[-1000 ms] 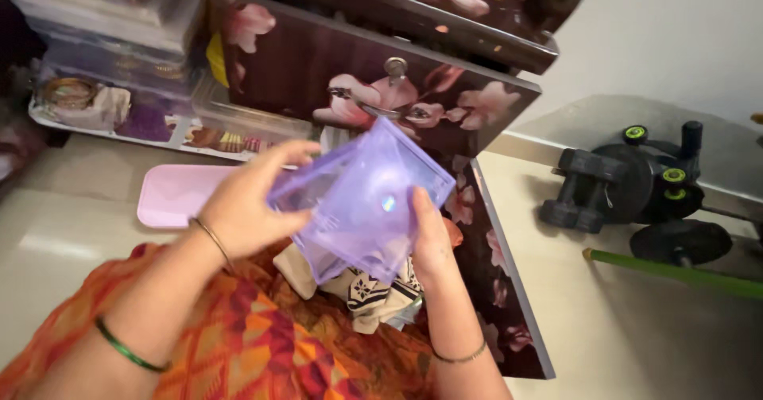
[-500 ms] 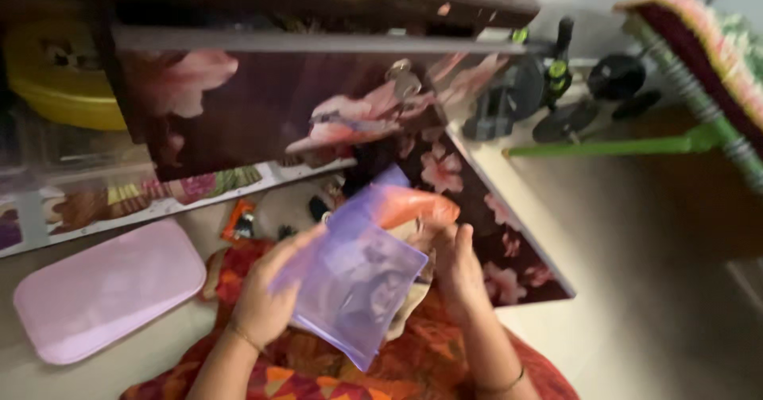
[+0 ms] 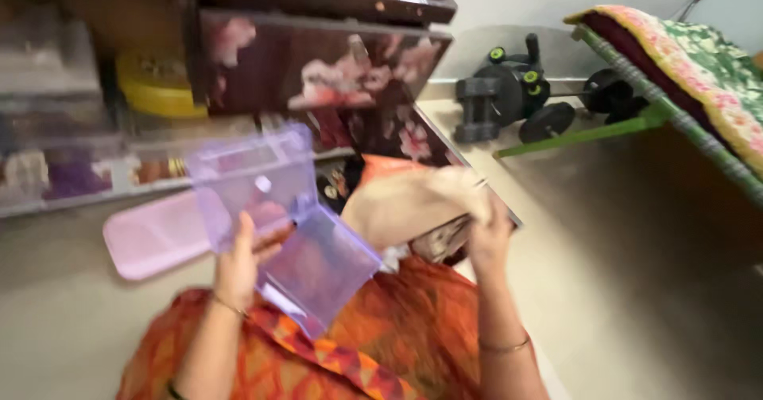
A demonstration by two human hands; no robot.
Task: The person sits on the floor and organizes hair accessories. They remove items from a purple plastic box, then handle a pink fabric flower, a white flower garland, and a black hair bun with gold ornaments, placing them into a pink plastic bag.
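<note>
1 clear purple plastic case (image 3: 278, 225), hinged and lying open, centre-left of the frame; its long axis runs from upper left to lower right, with 1 half raised toward the shelves and 1 half tipped down over the lap. Left hand (image 3: 238, 266): grip closed on the case from below, near the hinge, thumb on the inner face. Right hand (image 3: 486, 237): right of centre, grip closed on 1 pale folded cloth (image 3: 413, 205) held just right of the case. 1 pink lid (image 3: 155, 237) flat on the floor at left. Black dumbbells (image 3: 509, 98) at upper right, blurred, number unclear.
</note>
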